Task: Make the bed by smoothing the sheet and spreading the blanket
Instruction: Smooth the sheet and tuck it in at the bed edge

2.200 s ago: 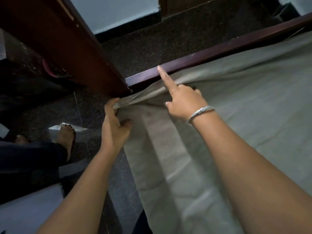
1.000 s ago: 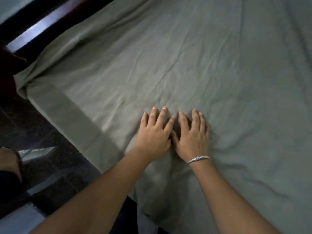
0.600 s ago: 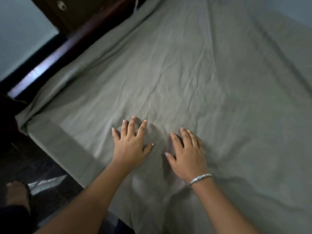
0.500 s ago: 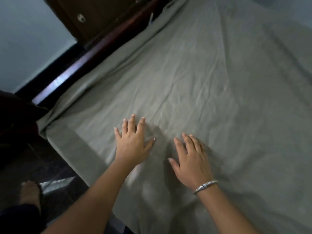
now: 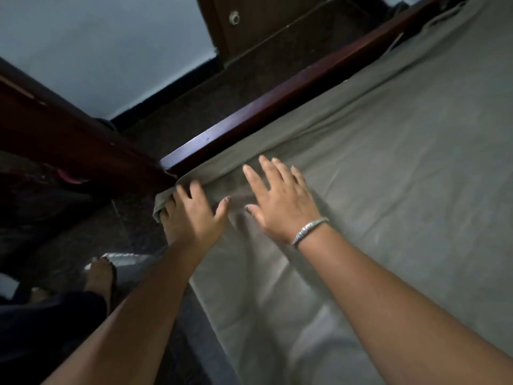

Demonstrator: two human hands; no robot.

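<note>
Pressing the sheet [image 5: 388, 176] with straight fingers [image 5: 266, 169], left hand [image 5: 194, 218] and right hand [image 5: 283, 207] lie beside the wooden rail [image 5: 277, 107].

Head view, close, down over the bed corner [image 5: 166, 202]

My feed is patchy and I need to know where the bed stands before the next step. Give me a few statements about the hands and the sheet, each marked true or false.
1. The right hand lies flat on the sheet, fingers spread. True.
2. A blanket covers the sheet. False: no blanket is in view, only the bare sheet.
3. The bracelet is on the left wrist. False: it is on the right wrist.
4. The left hand is at the sheet's corner, next to the wooden bed rail. True.
5. The sheet lies smooth along the rail. False: long folds run beside the rail.
</note>
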